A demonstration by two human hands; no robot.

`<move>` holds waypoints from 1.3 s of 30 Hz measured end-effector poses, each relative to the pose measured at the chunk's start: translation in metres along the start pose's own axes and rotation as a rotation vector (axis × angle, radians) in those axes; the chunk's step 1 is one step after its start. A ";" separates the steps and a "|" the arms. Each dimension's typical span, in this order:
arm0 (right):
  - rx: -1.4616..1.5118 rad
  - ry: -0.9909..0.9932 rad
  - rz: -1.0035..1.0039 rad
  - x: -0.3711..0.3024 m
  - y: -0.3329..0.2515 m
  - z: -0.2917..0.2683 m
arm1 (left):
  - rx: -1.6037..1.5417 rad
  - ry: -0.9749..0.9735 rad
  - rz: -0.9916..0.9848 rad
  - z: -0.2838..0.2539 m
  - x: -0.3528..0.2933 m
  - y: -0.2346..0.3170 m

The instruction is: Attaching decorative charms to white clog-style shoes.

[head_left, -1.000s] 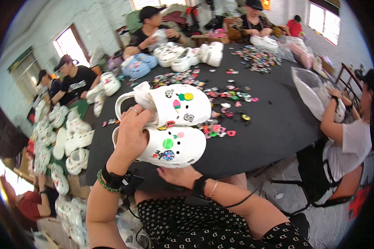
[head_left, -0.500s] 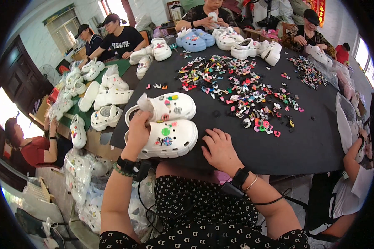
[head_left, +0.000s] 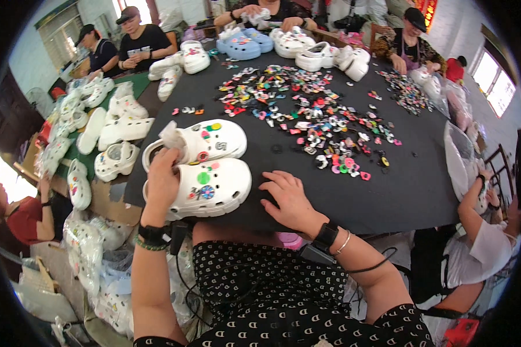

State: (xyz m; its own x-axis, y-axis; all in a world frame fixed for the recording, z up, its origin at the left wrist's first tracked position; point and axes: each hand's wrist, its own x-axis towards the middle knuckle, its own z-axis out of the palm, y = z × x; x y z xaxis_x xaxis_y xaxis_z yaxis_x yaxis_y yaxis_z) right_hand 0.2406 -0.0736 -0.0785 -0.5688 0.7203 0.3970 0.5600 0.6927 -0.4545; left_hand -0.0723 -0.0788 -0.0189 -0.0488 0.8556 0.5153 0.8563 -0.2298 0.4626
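Observation:
Two white clogs (head_left: pixel 228 173) stand side by side at the near left of the black table, toes pointing right. Colourful charms, among them a green round one (head_left: pixel 203 178) and a blue flower (head_left: pixel 207 191), dot their uppers. My left hand (head_left: pixel 164 178) is closed around the clogs where they meet, at the foot openings; its fingertips are partly hidden inside. White crumpled wrapping (head_left: pixel 172 136) pokes out of the farther clog. To the right of the pair, my right hand (head_left: pixel 286 199) lies on the tabletop, fingers stretched out, holding nothing.
Loose charms (head_left: pixel 307 110) cover the middle of the table (head_left: pixel 353 202), with a second pile (head_left: pixel 408 92) farther right. More white clogs and a blue pair (head_left: pixel 243 45) line the far edge. Clogs crowd a green table (head_left: pixel 142 84) at left; bagged ones lie below. Co-workers sit around.
The whole view has shifted, so the table sits farther left and slightly higher. My left hand keeps its grip on the clogs, and my right hand still rests on the table.

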 end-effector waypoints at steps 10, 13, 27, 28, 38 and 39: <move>-0.005 0.071 0.085 0.025 0.077 -0.069 | -0.036 -0.030 -0.034 -0.002 0.002 0.002; -0.127 0.165 0.145 0.043 0.097 -0.089 | 0.012 -0.013 -0.016 -0.002 0.001 0.003; -0.344 -0.105 0.420 0.067 0.144 -0.093 | -0.031 -0.003 -0.038 0.000 0.001 0.006; -0.435 -0.031 0.401 0.064 0.142 -0.094 | -0.068 -0.005 -0.050 0.000 0.002 0.007; -0.193 -0.249 0.179 0.080 0.110 -0.077 | -0.023 0.006 -0.027 -0.002 0.002 0.009; -0.162 -0.285 0.228 0.082 0.113 -0.078 | -0.041 0.003 -0.018 -0.002 0.002 0.009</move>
State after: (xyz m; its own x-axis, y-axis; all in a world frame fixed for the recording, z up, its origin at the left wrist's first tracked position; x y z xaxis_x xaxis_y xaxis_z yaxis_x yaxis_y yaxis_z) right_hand 0.3044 0.0669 -0.0351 -0.5504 0.8332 0.0533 0.7662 0.5294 -0.3643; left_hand -0.0661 -0.0796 -0.0123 -0.0657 0.8584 0.5087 0.8336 -0.2330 0.5009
